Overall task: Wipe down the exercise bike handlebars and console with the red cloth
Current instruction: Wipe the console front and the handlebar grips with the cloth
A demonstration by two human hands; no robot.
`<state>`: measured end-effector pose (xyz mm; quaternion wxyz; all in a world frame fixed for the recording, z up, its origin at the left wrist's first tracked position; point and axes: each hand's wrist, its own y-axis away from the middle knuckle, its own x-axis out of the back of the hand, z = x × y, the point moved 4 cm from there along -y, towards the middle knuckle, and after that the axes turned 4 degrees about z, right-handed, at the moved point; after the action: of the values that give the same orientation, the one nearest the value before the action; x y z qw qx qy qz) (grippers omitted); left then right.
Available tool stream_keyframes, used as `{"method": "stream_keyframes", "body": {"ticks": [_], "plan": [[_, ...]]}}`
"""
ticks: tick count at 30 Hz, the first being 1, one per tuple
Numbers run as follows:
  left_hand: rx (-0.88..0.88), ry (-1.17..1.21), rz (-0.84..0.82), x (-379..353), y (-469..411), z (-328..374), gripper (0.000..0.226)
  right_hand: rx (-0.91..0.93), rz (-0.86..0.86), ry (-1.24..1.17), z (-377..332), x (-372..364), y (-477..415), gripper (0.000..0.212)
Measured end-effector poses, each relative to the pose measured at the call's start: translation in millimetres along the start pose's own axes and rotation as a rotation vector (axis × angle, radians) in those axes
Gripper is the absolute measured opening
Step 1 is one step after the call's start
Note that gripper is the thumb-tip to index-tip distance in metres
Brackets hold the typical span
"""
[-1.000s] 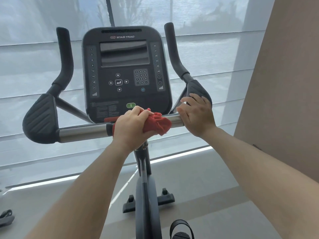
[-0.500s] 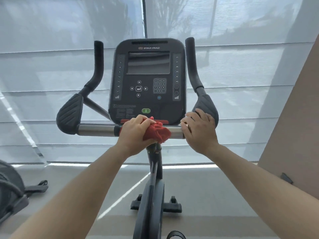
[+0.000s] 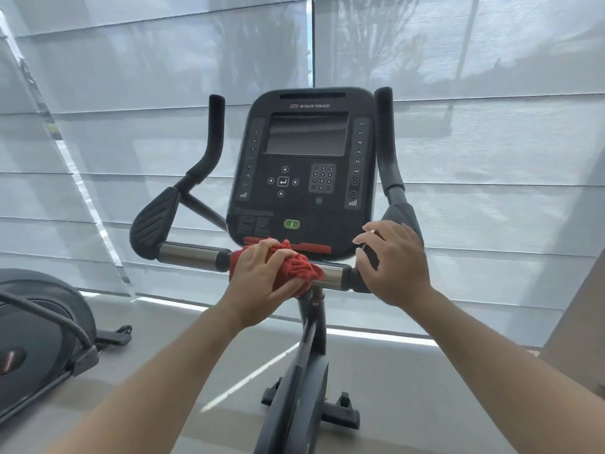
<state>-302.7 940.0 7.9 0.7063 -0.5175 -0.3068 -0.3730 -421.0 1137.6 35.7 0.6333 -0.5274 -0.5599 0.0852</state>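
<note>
Cloth (image 3: 296,268), red and crumpled into a soft nubby wad, sits on the bar (image 3: 190,255) just below the console (image 3: 307,172), pressed there by the left hand (image 3: 262,280). That hand's fingers curl down over the wad and around the bar, thumb underneath. Right of the console's lower corner, the right hand (image 3: 394,267) lies on the bar's black collar with its fingers bent and slightly spread, closed loosely around it rather than clenched.

The bar is polished round metal tube, shiny on both sides of the cloth. Left of the console it ends in a ribbed, paddle-shaped rubber pad (image 3: 154,221), from which a matte foam grip (image 3: 214,136) bends upward; a matching grip (image 3: 384,139) rises right of the console. The console is a rounded dark plastic panel with a glossy screen, a keypad, a green button and a red strip along its lower edge. Ridged translucent blinds (image 3: 163,93) hang behind the console.

Against the frame a second ago, the view has swung left: the console sits farther right, and another machine (image 3: 39,339) shows low to its left. The left hand has slid left along the bar, and the right fingers have loosened.
</note>
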Motion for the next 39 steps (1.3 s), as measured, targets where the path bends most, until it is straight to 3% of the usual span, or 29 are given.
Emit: {"method": "stream_keyframes", "body": {"ticks": [7, 14, 21, 29, 35, 39], "plan": [[-0.194, -0.103, -0.184, -9, -35, 50, 0.051, 0.048, 0.078, -0.059, -3, 5, 0, 0.036], [-0.296, -0.055, -0.113, -6, -26, 45, 0.046, 0.050, 0.051, -0.056, -5, 7, 1, 0.042], [-0.197, -0.037, -0.136, 10, -26, -1, 0.045, 0.028, 0.025, 0.004, -4, 3, 1, 0.044], [-0.284, -0.136, -0.025, -15, -22, 49, 0.052, 0.031, -0.021, 0.037, -5, 2, 2, 0.045], [-0.266, 0.005, -0.160, -2, -17, 36, 0.059, 0.030, -0.080, 0.058, -5, 3, 3, 0.051], [-0.099, 0.114, -0.201, 3, -16, 21, 0.048, 0.029, -0.054, 0.057, -5, 3, 2, 0.049]]}}
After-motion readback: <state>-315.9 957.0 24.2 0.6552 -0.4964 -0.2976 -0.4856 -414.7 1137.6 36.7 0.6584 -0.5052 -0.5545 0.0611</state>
